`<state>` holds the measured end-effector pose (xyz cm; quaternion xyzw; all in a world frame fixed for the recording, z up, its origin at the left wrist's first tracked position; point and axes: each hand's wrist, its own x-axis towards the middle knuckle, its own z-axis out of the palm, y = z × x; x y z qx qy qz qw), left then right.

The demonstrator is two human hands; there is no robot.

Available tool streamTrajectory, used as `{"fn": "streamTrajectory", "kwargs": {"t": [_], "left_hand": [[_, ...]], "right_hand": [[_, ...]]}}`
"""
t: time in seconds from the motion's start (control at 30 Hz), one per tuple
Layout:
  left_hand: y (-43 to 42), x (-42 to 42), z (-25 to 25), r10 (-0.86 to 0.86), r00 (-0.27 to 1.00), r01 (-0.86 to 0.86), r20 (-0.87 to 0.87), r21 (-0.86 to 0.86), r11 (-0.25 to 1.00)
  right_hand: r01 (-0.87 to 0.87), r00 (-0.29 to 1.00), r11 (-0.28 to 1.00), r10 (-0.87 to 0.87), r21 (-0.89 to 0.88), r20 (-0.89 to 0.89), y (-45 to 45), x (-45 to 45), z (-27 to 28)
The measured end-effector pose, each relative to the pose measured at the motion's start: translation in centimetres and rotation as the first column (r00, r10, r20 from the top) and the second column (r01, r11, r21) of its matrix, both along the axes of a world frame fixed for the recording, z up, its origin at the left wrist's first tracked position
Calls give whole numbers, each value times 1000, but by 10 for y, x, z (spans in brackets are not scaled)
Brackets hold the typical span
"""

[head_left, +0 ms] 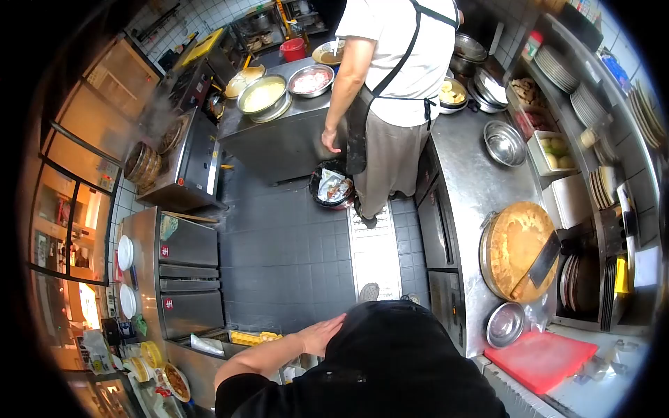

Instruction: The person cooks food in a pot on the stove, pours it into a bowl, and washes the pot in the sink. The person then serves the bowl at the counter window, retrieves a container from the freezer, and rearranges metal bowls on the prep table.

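Observation:
My left hand rests against the front of my black clothing, at the bottom centre of the head view. Its fingers look stretched out and flat, partly hidden by the cloth, and nothing shows in them. Beside my left forearm an open drawer of the steel cabinet holds yellow items and a white bag. My right hand is out of view.
A co-worker stands ahead beside a black-lined bin. On the right counter are a round chopping board, a cleaver, steel bowls and a red board. Steaming baskets stand left.

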<state>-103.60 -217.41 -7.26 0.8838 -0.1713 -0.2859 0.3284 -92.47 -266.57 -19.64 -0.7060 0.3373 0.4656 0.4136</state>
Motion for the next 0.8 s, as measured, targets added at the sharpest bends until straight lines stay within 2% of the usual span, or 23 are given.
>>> {"fn": "streamTrajectory", "kwargs": {"t": [0.07, 0.2, 0.5, 0.6, 0.8], "left_hand": [[4, -1, -25, -41, 997, 41, 65, 3, 999], [2, 15, -28, -113, 988, 111, 108, 21, 994], [-1, 25, -29, -119, 981, 128, 151, -52, 990], [-1, 18, -51, -155, 961, 160, 228, -6, 987], [0, 13, -52, -131, 976, 138, 174, -29, 990]], "right_hand": [[7, 1000, 1000, -7, 12, 19, 6, 4, 3], [16, 999, 999, -18, 28, 46, 14, 10, 5], [16, 997, 999, -19, 39, 69, 22, 12, 2], [27, 997, 999, -30, 41, 76, 24, 12, 0], [45, 996, 998, -48, 42, 78, 26, 14, -7]]}}
